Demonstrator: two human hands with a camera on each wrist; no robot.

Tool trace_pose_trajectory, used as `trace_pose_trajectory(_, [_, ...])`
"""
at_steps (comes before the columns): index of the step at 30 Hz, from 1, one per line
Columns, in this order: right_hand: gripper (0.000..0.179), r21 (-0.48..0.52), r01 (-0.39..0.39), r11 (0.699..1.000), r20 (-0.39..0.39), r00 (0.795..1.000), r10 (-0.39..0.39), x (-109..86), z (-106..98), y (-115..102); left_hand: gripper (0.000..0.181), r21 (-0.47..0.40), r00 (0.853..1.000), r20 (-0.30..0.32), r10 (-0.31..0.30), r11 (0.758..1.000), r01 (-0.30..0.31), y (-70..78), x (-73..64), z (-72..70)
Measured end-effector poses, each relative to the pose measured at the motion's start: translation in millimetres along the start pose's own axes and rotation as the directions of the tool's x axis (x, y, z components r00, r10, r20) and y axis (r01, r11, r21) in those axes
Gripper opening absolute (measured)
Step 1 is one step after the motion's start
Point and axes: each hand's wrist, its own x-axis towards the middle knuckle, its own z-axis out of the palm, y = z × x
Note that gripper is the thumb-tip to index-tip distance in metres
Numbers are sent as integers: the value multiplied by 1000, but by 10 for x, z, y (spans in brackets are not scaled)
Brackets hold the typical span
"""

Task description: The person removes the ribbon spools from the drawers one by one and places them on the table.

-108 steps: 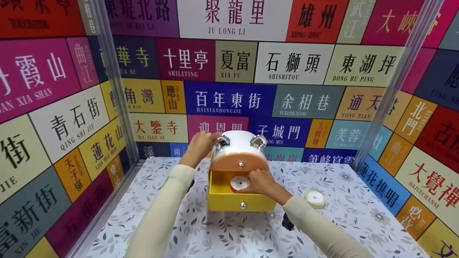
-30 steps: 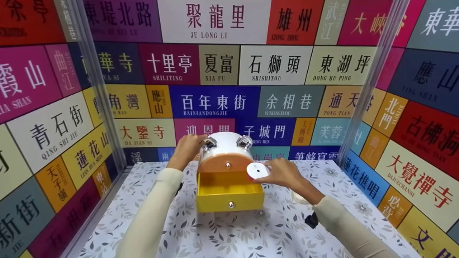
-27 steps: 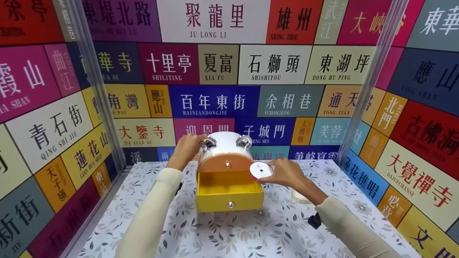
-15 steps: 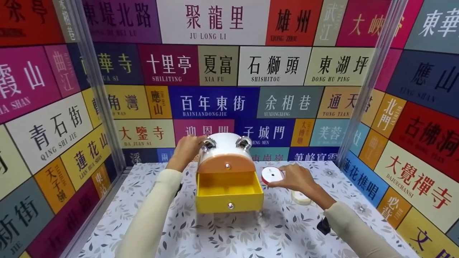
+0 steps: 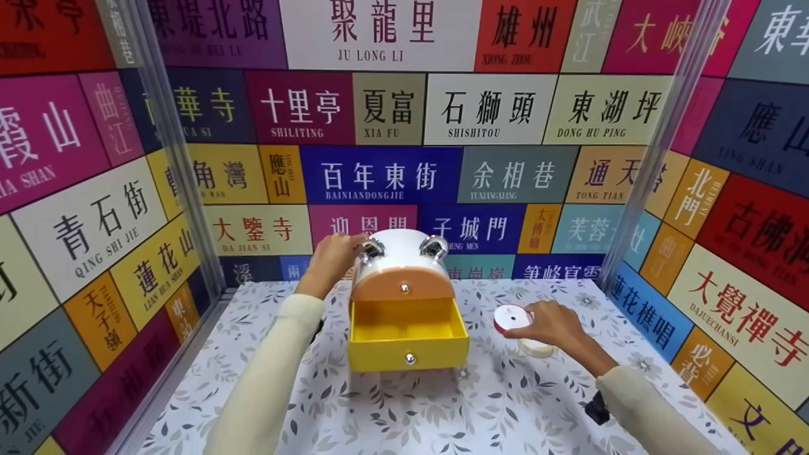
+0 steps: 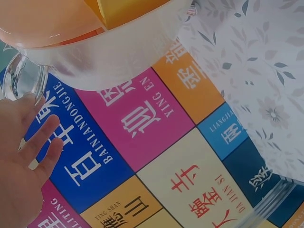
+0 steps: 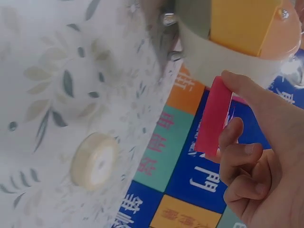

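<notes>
A small white cabinet (image 5: 404,249) with silver ring-shaped ears stands on the table, its yellow drawer (image 5: 407,354) pulled out and bare inside. My left hand (image 5: 332,262) holds the cabinet's left ear (image 6: 24,76) at its fingertips; the thumb is hidden in the left wrist view. To the right of the drawer, my right hand (image 5: 559,325) pinches a ribbon roll (image 5: 510,318) by its edge, thumb on one side and fingers on the other. The roll has white faces and a red-pink ribbon band (image 7: 213,116). Close behind it in the head view lies a cream ribbon roll (image 5: 536,348).
The table (image 5: 392,417) has a white cloth with a grey leaf pattern. Sign-printed panels (image 5: 379,174) enclose it at the back and both sides, with clear strips at the corners. A round silver knob (image 5: 410,359) projects from the drawer front.
My right hand has lifted the red ribbon roll out of the yellow drawer and carried it right, beside the cream roll. The left hand has stayed at the cabinet's ear.
</notes>
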Motion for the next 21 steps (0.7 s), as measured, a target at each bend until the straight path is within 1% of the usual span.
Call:
trace_pose_trajectory(4, [92, -16, -11, 1000, 2, 1000, 11, -89, 56, 212, 26, -16, 1000, 11, -26, 1000, 26, 12, 4, -14])
trace_pose_trajectory(6, [93, -15, -29, 999, 9, 1000, 30, -139, 85, 326, 25, -25, 999, 20, -34, 999, 35, 19, 4, -20])
trace_pose_trajectory(8, [90, -16, -45, 999, 20, 999, 45, -188, 108, 440, 25, -30, 999, 31, -40, 999, 41, 25, 2, -24])
trace_pose_trajectory(10, [82, -16, -62, 998, 32, 998, 63, -234, 138, 548, 25, -34, 998, 38, -44, 998, 45, 27, 0, -26])
trace_pose_trajectory(13, [71, -23, -88, 996, 54, 995, 89, -296, 174, 689, 24, -34, 998, 43, -42, 998, 44, 28, -2, -27])
trace_pose_trajectory(15, [68, -29, -108, 994, 65, 992, 110, -339, 203, 766, 22, -34, 998, 44, -38, 999, 39, 30, 0, -29])
trace_pose_trajectory(18, [72, -34, -136, 990, 87, 987, 139, -405, 250, 861, 20, -30, 999, 38, -31, 999, 32, 25, -4, -25])
trace_pose_trajectory(21, [72, -32, -164, 986, 113, 980, 166, -473, 301, 936, 21, -31, 999, 32, -26, 999, 27, 15, -11, -18])
